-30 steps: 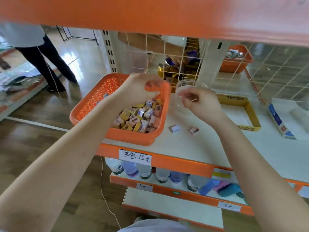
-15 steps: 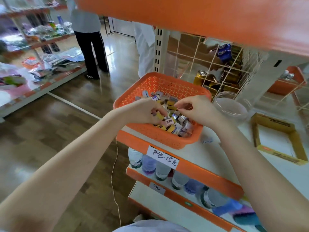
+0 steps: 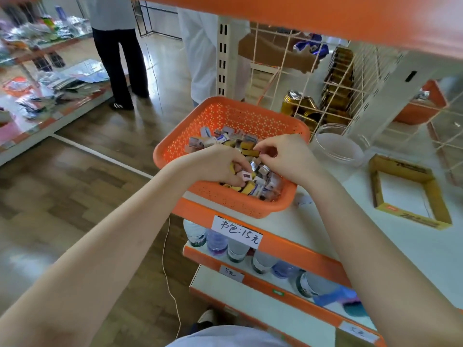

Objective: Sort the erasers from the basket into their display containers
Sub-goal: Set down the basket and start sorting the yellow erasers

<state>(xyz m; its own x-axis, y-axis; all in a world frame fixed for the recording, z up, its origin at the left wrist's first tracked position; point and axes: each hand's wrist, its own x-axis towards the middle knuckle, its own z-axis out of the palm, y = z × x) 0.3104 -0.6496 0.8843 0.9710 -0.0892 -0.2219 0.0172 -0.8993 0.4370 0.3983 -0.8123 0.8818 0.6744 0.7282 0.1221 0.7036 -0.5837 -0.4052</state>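
Dozens of erasers (image 3: pixel 225 140) heaped in basket (image 3: pixel 235 113) on shelf (image 3: pixel 400 246) | left hand (image 3: pixel 218 166) fingers clenched round a few | right hand (image 3: pixel 288 156) fingers pinch yellow eraser (image 3: pixel 250 153) | light, stiff, grippy, I judge; I'd pinch flat sides.

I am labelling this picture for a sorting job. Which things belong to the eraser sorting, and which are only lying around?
Belong to the job: basket, erasers, clear tub, cardboard tray, left hand, right hand.

Only lying around: water bottles, price label, gold cans.
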